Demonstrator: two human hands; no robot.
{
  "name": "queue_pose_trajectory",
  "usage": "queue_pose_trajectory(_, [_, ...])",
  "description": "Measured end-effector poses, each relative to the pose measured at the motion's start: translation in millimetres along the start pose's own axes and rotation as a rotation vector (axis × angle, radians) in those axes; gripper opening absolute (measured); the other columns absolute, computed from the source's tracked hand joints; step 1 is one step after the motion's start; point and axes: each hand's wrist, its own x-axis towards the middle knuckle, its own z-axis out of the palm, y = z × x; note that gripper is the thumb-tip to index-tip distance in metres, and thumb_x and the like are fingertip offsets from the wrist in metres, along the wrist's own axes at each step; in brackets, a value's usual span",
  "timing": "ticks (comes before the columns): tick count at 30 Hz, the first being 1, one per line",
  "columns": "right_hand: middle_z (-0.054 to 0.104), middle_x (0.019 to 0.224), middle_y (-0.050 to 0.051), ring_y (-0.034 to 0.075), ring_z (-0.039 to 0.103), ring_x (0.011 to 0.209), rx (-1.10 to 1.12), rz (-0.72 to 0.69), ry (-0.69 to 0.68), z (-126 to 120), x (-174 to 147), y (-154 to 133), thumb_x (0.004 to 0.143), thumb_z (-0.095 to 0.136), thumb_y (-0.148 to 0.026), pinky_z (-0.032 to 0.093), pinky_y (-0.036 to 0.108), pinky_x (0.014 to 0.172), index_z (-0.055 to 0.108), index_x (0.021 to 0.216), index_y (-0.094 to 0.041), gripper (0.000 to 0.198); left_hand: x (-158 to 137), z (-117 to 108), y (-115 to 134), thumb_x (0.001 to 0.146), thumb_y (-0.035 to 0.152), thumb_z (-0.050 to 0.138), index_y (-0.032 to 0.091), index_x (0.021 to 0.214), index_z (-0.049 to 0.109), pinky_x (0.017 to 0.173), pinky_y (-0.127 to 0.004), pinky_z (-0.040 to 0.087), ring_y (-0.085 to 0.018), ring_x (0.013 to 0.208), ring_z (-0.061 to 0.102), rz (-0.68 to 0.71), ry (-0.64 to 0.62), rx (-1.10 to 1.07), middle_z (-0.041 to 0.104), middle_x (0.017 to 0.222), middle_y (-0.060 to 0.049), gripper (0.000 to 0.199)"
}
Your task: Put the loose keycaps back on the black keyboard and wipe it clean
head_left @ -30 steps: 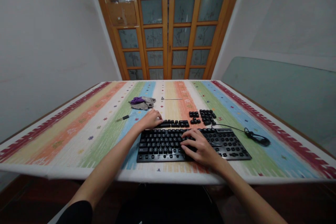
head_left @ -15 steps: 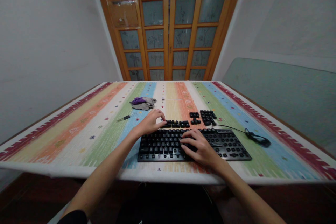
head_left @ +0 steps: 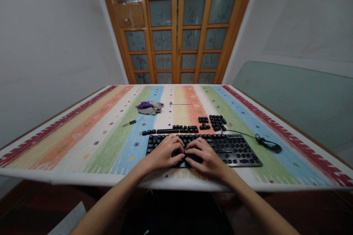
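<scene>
A black computer keyboard [head_left: 239,152] lies near the table's front edge; its left part carries keycaps, while bare key positions show on the right. Over its lower middle, my left hand [head_left: 166,151] has thumb and fingertips brought close together, and whatever is between them is too small to make out. Facing it, my right hand [head_left: 206,155] rests on the keyboard with thumb and fingers apart, fingertips almost meeting the left ones. Behind the keyboard runs a row of loose keycaps [head_left: 189,129], including a long space bar [head_left: 167,131]. More loose keycaps [head_left: 217,121] are grouped further right.
A grey and purple cloth [head_left: 150,107] lies behind the row. Left of the keyboard is a small tool with a black handle [head_left: 132,122]. A thin rod [head_left: 180,104] lies further back. The coiled keyboard cable [head_left: 268,144] sits at right on the striped tablecloth [head_left: 104,132].
My left hand has moved from the loose keycap row down and right onto the keyboard, beside my right hand. The space bar in the row is now uncovered. My right hand has shifted slightly.
</scene>
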Motion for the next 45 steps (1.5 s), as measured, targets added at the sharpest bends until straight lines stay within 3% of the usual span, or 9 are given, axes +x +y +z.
queue_pose_trajectory(12, [0.070,0.096,0.008,0.022,0.058,0.091,-0.006,0.019,-0.054,2.5,2.1,-2.0,0.096,0.062,-0.025,0.050,0.042,0.084,0.073,0.096,-0.020,0.011,-4.5,2.9,-2.8,0.095,0.022,0.061,0.020,0.093,0.067,0.099,-0.040,0.046,-0.023,0.108,0.055,0.000,0.009,0.025,0.065,0.107,-0.007,0.007])
queue_pose_trajectory(24, [0.070,0.098,0.008,0.022,0.058,0.092,0.005,0.029,-0.048,3.8,2.4,-2.0,0.096,0.062,-0.023,0.050,0.042,0.084,0.072,0.098,-0.020,0.010,-4.1,5.9,-3.6,0.097,0.023,0.061,0.019,0.095,0.067,0.098,-0.040,0.044,-0.023,0.107,0.055,0.012,0.012,0.080,0.066,0.107,-0.007,0.008])
queue_pose_trajectory(35, [0.072,0.098,0.009,0.023,0.059,0.091,-0.038,0.024,-0.064,2.9,2.4,-2.3,0.098,0.059,-0.023,0.052,0.042,0.082,0.073,0.105,-0.020,0.016,-5.2,6.1,-5.1,0.085,0.020,0.067,0.021,0.097,0.066,0.099,-0.042,0.044,-0.025,0.109,0.055,0.022,0.013,0.074,0.066,0.109,-0.006,0.011])
queue_pose_trajectory(45, [0.071,0.098,0.008,0.023,0.058,0.091,-0.027,0.037,-0.056,3.9,2.0,-2.1,0.097,0.060,-0.022,0.051,0.043,0.084,0.073,0.100,-0.020,0.013,-5.1,7.2,-5.5,0.091,0.023,0.065,0.021,0.096,0.067,0.099,-0.042,0.044,-0.024,0.108,0.055,0.031,0.018,0.093,0.067,0.108,-0.007,0.007])
